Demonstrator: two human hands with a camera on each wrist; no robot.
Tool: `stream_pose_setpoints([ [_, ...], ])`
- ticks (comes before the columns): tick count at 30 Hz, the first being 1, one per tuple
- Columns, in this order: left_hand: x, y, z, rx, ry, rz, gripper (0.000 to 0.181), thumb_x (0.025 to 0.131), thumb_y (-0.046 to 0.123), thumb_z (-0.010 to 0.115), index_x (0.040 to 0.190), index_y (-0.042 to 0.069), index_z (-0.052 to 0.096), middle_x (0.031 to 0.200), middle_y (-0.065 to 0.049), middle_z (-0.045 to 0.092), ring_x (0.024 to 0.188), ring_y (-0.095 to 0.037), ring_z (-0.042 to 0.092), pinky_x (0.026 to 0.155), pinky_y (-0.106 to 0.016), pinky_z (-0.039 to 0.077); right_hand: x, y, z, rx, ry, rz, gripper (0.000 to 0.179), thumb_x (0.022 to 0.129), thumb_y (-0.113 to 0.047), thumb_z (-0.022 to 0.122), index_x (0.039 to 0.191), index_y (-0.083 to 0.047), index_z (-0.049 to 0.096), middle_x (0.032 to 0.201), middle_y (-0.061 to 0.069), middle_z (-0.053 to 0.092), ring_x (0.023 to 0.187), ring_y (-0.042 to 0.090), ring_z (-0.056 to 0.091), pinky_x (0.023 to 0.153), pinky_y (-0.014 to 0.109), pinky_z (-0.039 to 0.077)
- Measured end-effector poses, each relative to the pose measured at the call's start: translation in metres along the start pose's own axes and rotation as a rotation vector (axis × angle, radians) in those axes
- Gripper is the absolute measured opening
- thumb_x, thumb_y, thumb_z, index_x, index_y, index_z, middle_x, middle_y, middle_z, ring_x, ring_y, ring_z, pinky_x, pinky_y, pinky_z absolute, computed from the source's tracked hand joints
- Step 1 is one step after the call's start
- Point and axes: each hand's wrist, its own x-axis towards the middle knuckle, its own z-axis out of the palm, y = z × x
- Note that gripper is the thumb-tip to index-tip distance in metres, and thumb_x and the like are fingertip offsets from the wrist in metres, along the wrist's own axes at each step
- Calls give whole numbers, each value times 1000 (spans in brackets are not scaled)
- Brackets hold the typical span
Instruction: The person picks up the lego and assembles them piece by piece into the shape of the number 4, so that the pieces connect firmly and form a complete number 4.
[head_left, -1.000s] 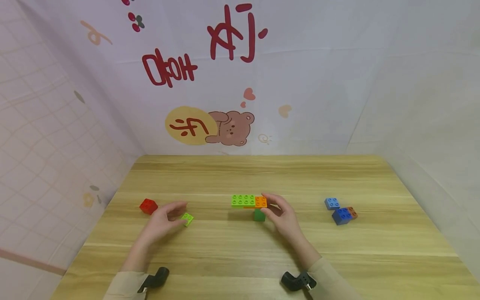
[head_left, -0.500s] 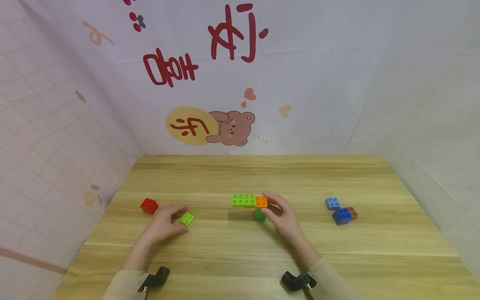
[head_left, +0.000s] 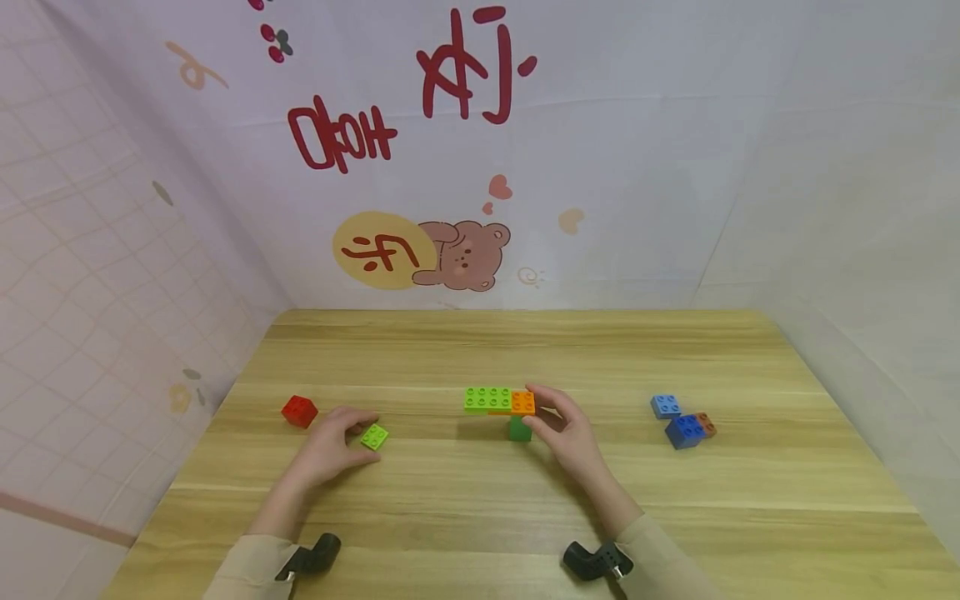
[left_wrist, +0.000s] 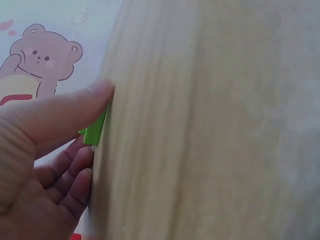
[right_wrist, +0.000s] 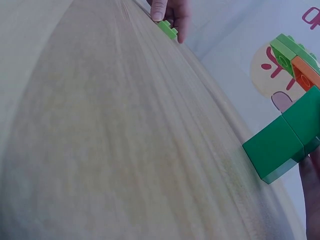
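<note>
My left hand (head_left: pixel 330 446) is spread around a small lime-green 2x2 building brick (head_left: pixel 374 437) on the table, thumb on the near side and fingers on the far side. In the left wrist view the thumb partly hides this brick (left_wrist: pixel 95 129). My right hand (head_left: pixel 566 429) holds the right end of a stack of building bricks (head_left: pixel 487 400), thumb in front and fingers behind. A long lime-green brick and orange bricks form its overhanging top, above a green column (right_wrist: pixel 282 142). The right fingertips are partly hidden behind the stack.
A red brick (head_left: pixel 299 411) stands left of my left hand. On the right lie a light blue brick (head_left: pixel 665 407), a dark blue brick (head_left: pixel 685 432) and an orange-brown brick (head_left: pixel 706 425). A printed cloth (head_left: pixel 637 167) hangs behind the wooden table (head_left: pixel 480 517).
My left thumb has moved toward me, off the small lime-green brick, and the hand has widened around it. The right hand and the stack have stayed in place.
</note>
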Motion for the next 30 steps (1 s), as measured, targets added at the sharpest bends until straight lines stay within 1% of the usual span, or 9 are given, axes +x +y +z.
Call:
stream_pose_setpoints([
  [2, 0, 0, -1, -2, 7, 8, 53, 73, 9, 88, 121, 0, 69, 109, -8, 65, 97, -24, 59, 86, -42, 50, 0, -4, 1, -1, -3, 0, 47, 86, 13, 68, 131, 6, 58, 124, 23, 59, 107, 12, 59, 94, 29, 52],
  [5, 0, -1, -2, -10, 15, 14, 48, 75, 7, 86, 119, 1, 70, 108, -7, 66, 95, -24, 60, 83, -40, 51, 0, -16, 2, 3, -9, -3, 45, 86, 13, 68, 130, 10, 57, 122, 25, 59, 107, 12, 59, 94, 30, 52],
  [9, 1, -2, -4, -8, 11, 26, 44, 76, 7, 85, 117, 2, 71, 109, -7, 67, 95, -23, 60, 82, -39, 52, 1, -30, 4, 18, -13, -14, 43, 86, 13, 68, 127, 15, 56, 122, 27, 58, 107, 12, 59, 93, 28, 53],
  [13, 1, -1, -5, -4, 2, 19, 43, 76, 4, 83, 117, 3, 72, 110, -7, 68, 97, -23, 60, 83, -39, 52, 1, -32, 4, 24, -13, -17, 42, 86, 13, 68, 126, 16, 56, 121, 28, 58, 107, 12, 59, 93, 29, 53],
  [20, 2, 3, -5, -11, -16, 15, 42, 75, 1, 81, 117, 3, 72, 110, -8, 68, 96, -22, 60, 83, -38, 52, 0, -31, 3, 23, -10, 5, 41, 87, 12, 68, 126, 12, 58, 121, 26, 58, 108, 13, 59, 94, 29, 52],
  [23, 2, 6, -4, -77, -24, -25, 42, 76, 0, 80, 117, 2, 72, 110, -9, 66, 94, -21, 60, 80, -34, 52, 0, -32, 3, 23, -11, 12, 40, 87, 11, 68, 126, 12, 58, 121, 26, 58, 108, 14, 60, 94, 30, 52],
  [27, 3, 14, 0, -200, -19, -116, 42, 77, -2, 78, 119, 3, 71, 110, -9, 65, 91, -21, 60, 78, -28, 53, 1, -32, 3, 26, -13, 16, 40, 87, 11, 68, 125, 12, 58, 121, 26, 58, 108, 14, 60, 94, 31, 52],
  [28, 4, 17, 1, -219, -15, -129, 42, 77, -2, 77, 119, 4, 71, 110, -9, 65, 90, -20, 60, 77, -28, 53, 1, -32, 3, 24, -12, 16, 40, 87, 11, 68, 125, 12, 59, 121, 26, 58, 108, 14, 60, 94, 30, 52],
  [30, 5, 22, 3, -224, -10, -129, 41, 78, -2, 77, 118, 5, 72, 109, -7, 65, 89, -20, 61, 77, -27, 53, 0, -31, 3, 22, -12, 14, 40, 87, 11, 68, 125, 11, 59, 121, 26, 58, 107, 13, 60, 94, 30, 52],
])
